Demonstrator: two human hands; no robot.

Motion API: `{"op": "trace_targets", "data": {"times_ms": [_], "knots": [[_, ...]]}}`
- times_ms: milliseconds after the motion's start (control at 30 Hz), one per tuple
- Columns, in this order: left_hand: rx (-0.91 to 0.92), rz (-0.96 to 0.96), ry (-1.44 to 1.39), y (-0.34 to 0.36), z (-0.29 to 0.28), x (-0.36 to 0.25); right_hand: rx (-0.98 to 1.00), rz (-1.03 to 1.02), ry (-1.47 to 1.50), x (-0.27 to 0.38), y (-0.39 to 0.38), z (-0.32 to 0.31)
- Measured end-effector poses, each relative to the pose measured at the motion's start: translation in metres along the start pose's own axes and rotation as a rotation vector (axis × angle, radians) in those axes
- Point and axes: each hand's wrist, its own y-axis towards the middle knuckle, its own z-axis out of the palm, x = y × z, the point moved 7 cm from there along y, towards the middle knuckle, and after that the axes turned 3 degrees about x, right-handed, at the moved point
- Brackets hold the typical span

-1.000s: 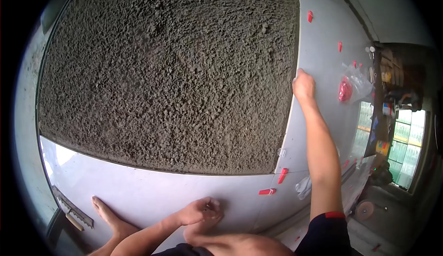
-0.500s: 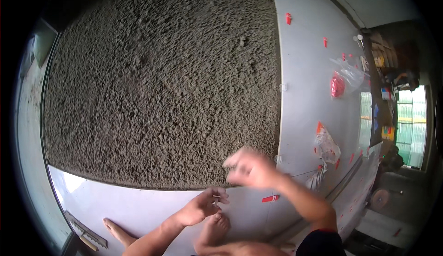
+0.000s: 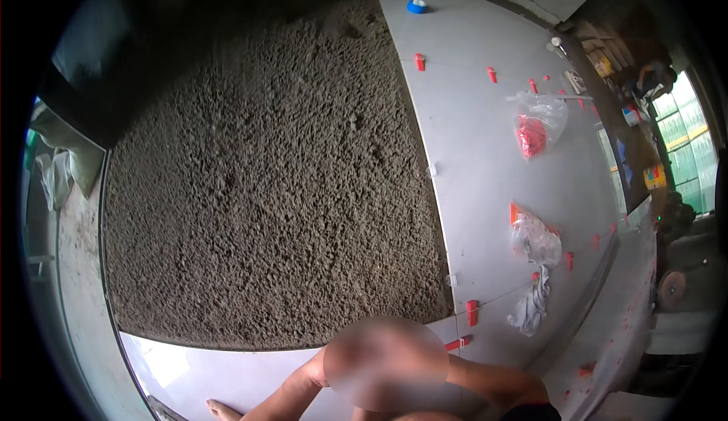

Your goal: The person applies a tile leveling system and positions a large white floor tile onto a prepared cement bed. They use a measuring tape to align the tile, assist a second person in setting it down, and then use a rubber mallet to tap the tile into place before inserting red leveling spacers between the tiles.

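My left hand (image 3: 343,359) and my right hand (image 3: 415,354) are close together at the near edge of the mortar bed. A blurred patch covers both, so their fingers, and anything in them, are hidden. Coarse grey mortar (image 3: 280,193) fills the space ahead, framed by pale grey tiles (image 3: 485,163) on the right and near sides. Beside my right hand lies a red tile-levelling wedge (image 3: 458,343), and another red wedge (image 3: 472,312) stands a little farther off. White clips (image 3: 453,280) show along the tile edge.
On the right tiles lie a clear bag of red wedges (image 3: 532,134), a crumpled plastic bag (image 3: 535,239) and a grey-white cloth (image 3: 533,303). A blue-based object with a white stick (image 3: 417,6) stands at the far end. Sacks (image 3: 72,159) stand at left.
My right hand has drawn back from above the mortar's near right corner, and both hands have come together near my body. The view has turned, showing more of the right-hand tiles.
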Motion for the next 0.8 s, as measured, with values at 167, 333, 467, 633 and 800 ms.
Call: {"op": "trace_targets", "data": {"times_ms": [167, 333, 467, 633, 800], "knots": [[-0.265, 0.0, 0.139, 0.015, 0.007, -0.013, -0.273, 0.078, -0.013, -0.004, -0.007, -0.02], [-0.455, 0.14, 0.231, 0.027, 0.009, -0.032, -0.427, 0.058, 0.16, -0.014, -0.003, -0.038], [-0.495, 0.241, 0.09, 0.046, -0.009, -0.062, -0.623, 0.168, 0.938, -0.049, 0.005, -0.048], [-0.513, 0.369, 0.18, 0.061, -0.008, -0.107, -0.807, 0.001, 0.822, -0.053, 0.028, -0.078], [-0.453, 0.371, 0.157, 0.106, 0.004, -0.131, -0.85, 0.068, 0.937, -0.073, 0.049, -0.103]]}}
